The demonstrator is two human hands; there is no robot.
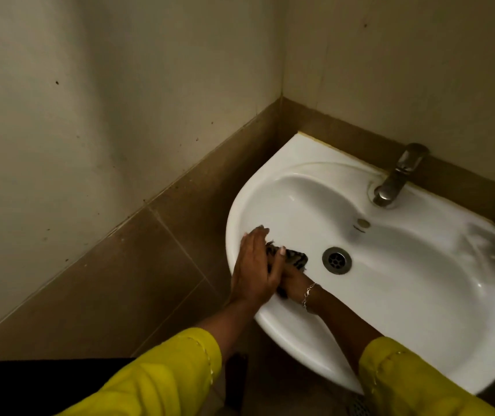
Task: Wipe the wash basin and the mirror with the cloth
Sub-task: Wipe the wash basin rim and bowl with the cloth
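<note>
I see the left hand (253, 265) flat, fingers straight, on the glossy white ceramic wash basin (276, 163); the right hand (292, 280) (half hidden) grips the dark striped cloth (295, 259).

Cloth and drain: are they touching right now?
Apart. The head view shows a strip of bare white basin between the cloth and the drain; the right hand grips the cloth left of the drain.

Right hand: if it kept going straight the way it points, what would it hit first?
The right hand, gripping the cloth, would probably meet the left inner wall of the wash basin, under the left hand; depth is unclear.
</note>
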